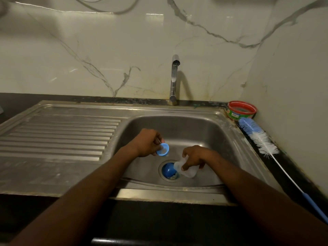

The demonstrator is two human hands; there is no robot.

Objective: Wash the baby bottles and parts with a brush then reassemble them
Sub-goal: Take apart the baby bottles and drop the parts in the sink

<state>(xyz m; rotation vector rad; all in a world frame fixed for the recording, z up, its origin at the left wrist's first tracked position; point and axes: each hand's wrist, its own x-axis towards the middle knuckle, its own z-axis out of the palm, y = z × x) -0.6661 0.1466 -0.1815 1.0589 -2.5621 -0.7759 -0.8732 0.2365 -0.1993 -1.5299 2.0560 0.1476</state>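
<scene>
Writing: label on the red tub (241,110) at the sink's (229,137) back right corner is too blurred to read.
Left hand (147,143): grips the blue collar (163,149) above the basin.
Right hand (194,158): holds the clear bottle (186,170) tilted beside the drain.
Blue cap (168,170): sits in the drain, partly hidden by the bottle.
Brush (260,142): lies along the right counter edge; handle cut off.
Tap (174,79): behind the basin.

No legible txt anywhere; red-rimmed tub (241,110) by sink corner has a label, too blurry to read.

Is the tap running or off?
Off: no stream shows below the tap spout, and none reaches the sink.
</scene>
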